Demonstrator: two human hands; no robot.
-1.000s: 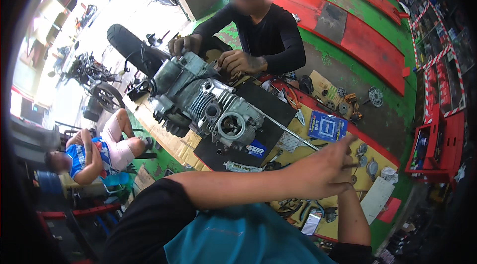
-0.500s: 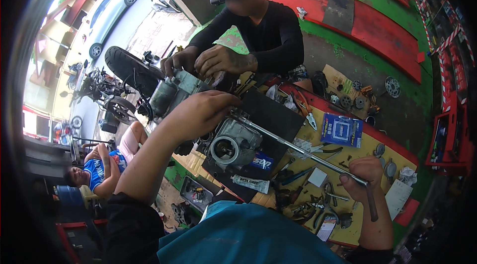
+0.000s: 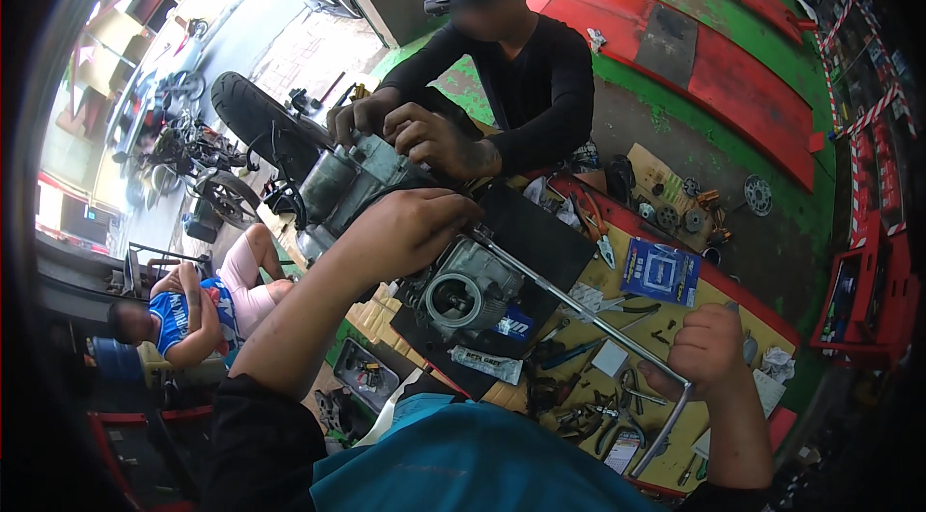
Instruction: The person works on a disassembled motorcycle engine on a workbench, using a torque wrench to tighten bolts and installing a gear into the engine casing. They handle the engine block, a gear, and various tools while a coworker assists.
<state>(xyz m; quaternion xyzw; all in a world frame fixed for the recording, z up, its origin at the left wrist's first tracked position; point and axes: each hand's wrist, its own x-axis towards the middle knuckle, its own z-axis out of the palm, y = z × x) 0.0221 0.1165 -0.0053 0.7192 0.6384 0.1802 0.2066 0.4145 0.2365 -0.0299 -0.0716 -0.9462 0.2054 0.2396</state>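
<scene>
A long, silvery L-shaped wrench [image 3: 579, 311] runs across the bench. Its far end meets the motorcycle engine, where my left hand [image 3: 415, 230] curls round it; the fingertips are partly hidden. By the bend, my right hand [image 3: 704, 353] is closed against the bar, thumb at the corner, with the short leg pointing toward me. Under my left hand sits the grey engine part with a round opening [image 3: 454, 302], on a black mat [image 3: 540, 232]. Beyond it, a co-worker's hands [image 3: 424, 134] rest on the larger engine casing [image 3: 359, 175].
Pliers with orange handles [image 3: 598, 228] and a blue packet [image 3: 662, 271] lie right of the mat. A white tube [image 3: 485, 363] lies near me, with several hand tools beside it. A parts tray [image 3: 367, 367] stands lower left. Someone sits at far left [image 3: 198, 314].
My right hand has moved slightly upward, and the wrench's short leg has swung toward the lower left. My left hand stays at the engine end. The co-worker's right-side hand has shifted slightly.
</scene>
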